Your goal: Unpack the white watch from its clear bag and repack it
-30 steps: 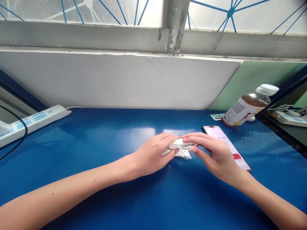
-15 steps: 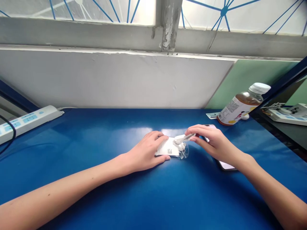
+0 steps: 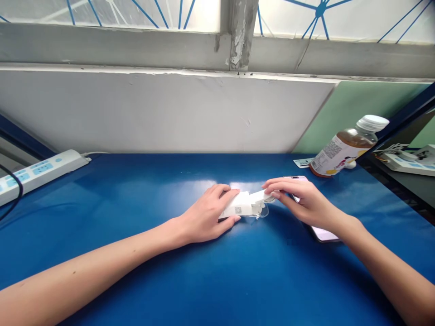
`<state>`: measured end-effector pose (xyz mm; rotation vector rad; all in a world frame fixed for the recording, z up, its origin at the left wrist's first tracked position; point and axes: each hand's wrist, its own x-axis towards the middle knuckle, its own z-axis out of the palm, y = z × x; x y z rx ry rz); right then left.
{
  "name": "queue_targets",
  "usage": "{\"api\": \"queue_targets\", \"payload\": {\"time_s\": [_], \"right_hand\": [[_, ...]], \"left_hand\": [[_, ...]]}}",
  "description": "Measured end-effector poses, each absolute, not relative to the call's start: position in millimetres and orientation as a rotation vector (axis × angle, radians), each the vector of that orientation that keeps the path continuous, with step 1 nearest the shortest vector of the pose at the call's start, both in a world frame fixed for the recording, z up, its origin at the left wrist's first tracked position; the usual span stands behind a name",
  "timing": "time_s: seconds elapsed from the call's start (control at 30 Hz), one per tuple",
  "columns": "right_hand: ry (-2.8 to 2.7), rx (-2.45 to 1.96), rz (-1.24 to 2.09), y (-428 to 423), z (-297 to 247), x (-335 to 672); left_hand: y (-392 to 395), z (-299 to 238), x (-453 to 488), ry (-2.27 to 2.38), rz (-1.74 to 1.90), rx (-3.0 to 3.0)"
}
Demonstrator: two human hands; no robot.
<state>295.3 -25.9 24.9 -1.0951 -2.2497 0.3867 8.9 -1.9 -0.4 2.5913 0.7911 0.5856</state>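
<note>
Now drawn apart, the left hand (image 3: pixel 211 215) clasps the packet (image 3: pixel 238 206) by its left end on the desk (image 3: pixel 204 280), while the right hand (image 3: pixel 302 199) pinches a white piece (image 3: pixel 259 196) at the right end, leaving the middle uncovered

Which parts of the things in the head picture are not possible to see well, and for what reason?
In the head view:
Phone: most of its screen is hidden behind the right hand.
White packet: left end covered by the left hand.
Power strip: cut off by the left edge.
Bottle: fine print too small to read.
</note>
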Motion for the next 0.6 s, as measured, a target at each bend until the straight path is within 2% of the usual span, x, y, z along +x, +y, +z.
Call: {"api": "queue_targets", "payload": {"time_s": [0.23,0.47,0.6], "right_hand": [[-2.171,-1.195,0.528,-36,12,273],[-2.329,-1.203,0.147,-43,10,266],[-2.498,-1.151,0.037,-37,17,278]], "left_hand": [[-2,-1,9,0.799,0.572,2.625],[-3,0,10,0.815,0.564,2.616],[-3,0,10,0.82,0.558,2.614]]}}
